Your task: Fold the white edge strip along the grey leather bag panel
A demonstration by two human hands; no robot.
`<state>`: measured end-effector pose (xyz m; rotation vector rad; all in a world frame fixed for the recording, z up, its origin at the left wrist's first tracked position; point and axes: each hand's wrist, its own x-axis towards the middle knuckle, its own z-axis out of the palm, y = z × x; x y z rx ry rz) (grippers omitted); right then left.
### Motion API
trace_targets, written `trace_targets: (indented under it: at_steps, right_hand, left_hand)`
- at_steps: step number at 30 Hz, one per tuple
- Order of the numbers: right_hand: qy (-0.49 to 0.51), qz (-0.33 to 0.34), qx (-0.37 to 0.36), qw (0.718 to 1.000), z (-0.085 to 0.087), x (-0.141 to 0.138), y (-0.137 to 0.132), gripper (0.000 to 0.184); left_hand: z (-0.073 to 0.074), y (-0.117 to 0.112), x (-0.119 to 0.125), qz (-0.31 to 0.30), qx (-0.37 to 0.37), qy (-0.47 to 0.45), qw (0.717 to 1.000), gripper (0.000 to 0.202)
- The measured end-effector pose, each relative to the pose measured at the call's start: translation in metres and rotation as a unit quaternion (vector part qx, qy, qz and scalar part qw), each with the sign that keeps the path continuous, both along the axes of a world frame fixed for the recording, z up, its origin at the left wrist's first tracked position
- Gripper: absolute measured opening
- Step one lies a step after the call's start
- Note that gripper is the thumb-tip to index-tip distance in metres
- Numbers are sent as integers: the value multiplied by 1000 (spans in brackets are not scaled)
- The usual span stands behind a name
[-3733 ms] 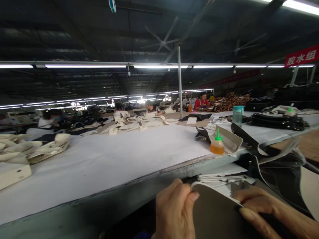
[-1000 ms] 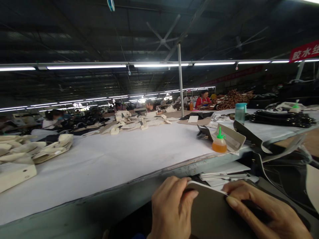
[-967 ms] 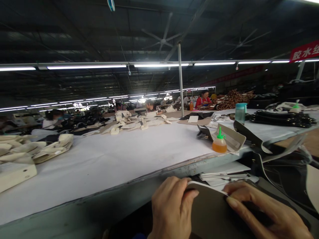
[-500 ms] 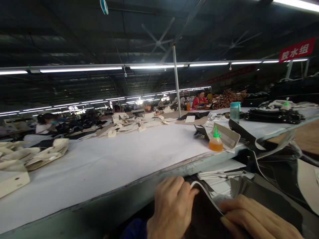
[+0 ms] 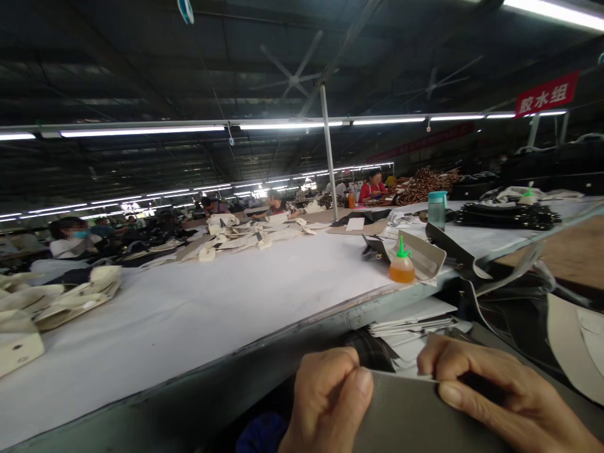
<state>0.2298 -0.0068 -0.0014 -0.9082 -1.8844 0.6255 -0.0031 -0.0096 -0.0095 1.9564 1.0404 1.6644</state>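
A dark grey-brown leather-like panel [image 5: 410, 412] is stretched between my two hands at the bottom of the head view, its upper edge towards the table. My left hand [image 5: 325, 399] is closed on the panel's left corner, thumb on the near face. On the right, my right hand [image 5: 500, 390] pinches the same upper edge between thumb and fingers. The panel's lower part runs out of view. Just beyond my hands, under the table edge, lies a stack of white and grey sheets [image 5: 410, 330].
The long white-topped table [image 5: 198, 321] has a glue bottle [image 5: 401, 267] with a green cap near its edge. Behind stand a blue-lidded cup [image 5: 436, 211] and a pile of black pieces [image 5: 509, 216]. Cream pieces [image 5: 85, 296] lie at left. Several people work farther back.
Both hands have shifted their hold along the panel's edge. The panel has tilted, so its smooth grey-brown face now shows instead of its dark side and pale edge. The view has moved slightly.
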Motion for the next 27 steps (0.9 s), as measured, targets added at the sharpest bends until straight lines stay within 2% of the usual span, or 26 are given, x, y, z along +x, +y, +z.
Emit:
trace_targets:
  at_steps: [2, 4, 7, 10, 13, 19, 27]
  right_hand:
    - [53, 57, -21, 997, 3, -7, 6, 39]
    - [83, 82, -27, 993, 4, -11, 11, 40]
    - [96, 52, -23, 994, 4, -6, 15, 37]
    - [104, -10, -11, 994, 0, 4, 20, 34]
    - [121, -48, 4, 992, -6, 10, 27, 29]
    - [129, -43, 12, 991, -15, 3, 40, 27]
    - [122, -31, 37, 991, -17, -1, 44, 27]
  left_hand:
    - [5, -4, 6, -64, -77, -87, 991, 47]
    - [13, -6, 11, -126, -130, -136, 974, 50]
    - [23, -3, 13, -184, -137, -123, 966, 52]
    - [26, 0, 10, -210, -147, -112, 960, 40]
    - [22, -1, 6, -159, -128, -77, 976, 26]
    - [13, -3, 7, -61, -24, -25, 998, 14]
    - [1, 1, 10, -17, 40, -17, 999, 15]
